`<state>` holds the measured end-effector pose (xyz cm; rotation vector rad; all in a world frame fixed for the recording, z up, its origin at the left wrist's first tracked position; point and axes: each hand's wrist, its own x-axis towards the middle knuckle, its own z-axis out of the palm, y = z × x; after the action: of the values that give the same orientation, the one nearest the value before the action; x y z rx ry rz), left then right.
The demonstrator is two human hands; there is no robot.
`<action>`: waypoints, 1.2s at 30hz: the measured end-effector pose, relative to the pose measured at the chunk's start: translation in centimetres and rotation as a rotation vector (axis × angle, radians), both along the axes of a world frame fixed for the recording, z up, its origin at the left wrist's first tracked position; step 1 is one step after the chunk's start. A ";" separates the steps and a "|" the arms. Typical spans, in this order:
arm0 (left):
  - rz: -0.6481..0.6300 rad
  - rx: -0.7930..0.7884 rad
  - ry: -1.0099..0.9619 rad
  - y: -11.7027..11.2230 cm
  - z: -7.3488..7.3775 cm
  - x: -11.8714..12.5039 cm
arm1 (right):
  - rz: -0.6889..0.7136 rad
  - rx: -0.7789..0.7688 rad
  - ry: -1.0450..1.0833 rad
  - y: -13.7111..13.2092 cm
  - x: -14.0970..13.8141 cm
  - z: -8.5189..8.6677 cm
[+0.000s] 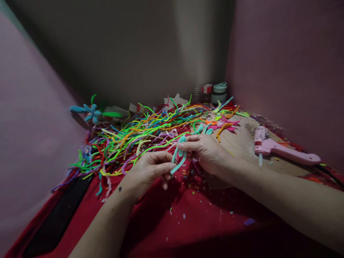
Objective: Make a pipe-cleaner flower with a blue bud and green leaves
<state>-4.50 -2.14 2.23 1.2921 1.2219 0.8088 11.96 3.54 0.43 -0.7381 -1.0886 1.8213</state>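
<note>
Both my hands work on one teal pipe cleaner (179, 157) bent into loops, held over a red cloth (172, 215). My left hand (150, 168) pinches its lower end between thumb and fingers. My right hand (205, 150) grips its upper looped end with closed fingers. Just behind the hands lies a big loose heap of pipe cleaners (134, 138) in green, orange, purple, red and blue.
A pink glue gun (279, 148) lies on a brown board (242, 141) at the right. A finished blue pipe-cleaner flower (91, 111) rests at the back left. Small jars and a tape roll (219, 92) stand in the far corner. Pink walls close in on both sides.
</note>
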 end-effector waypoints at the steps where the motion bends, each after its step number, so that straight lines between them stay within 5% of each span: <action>1: 0.018 0.020 0.003 -0.1 0.1 -0.1 | 0.006 0.007 -0.007 0.0 0.0 0.0; 9: 0.293 0.387 -0.107 -0.6 0.1 1.0 | 0.041 0.056 -0.039 0.0 0.0 -0.5; 15: 0.372 0.458 -0.045 -1.0 0.3 1.9 | 0.028 0.091 -0.079 -0.3 0.0 -0.6; 31: 0.216 0.723 0.504 -1.0 -0.8 2.2 | 0.082 -0.005 0.012 -0.5 -0.3 -0.9; 36: 0.182 0.454 0.346 -0.7 -0.3 2.2 | 0.084 -0.095 0.071 -0.5 -0.4 -0.9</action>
<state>-2.29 -2.83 1.98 1.7609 1.5000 1.0668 11.52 3.01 -0.46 -0.6870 -1.0056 1.9670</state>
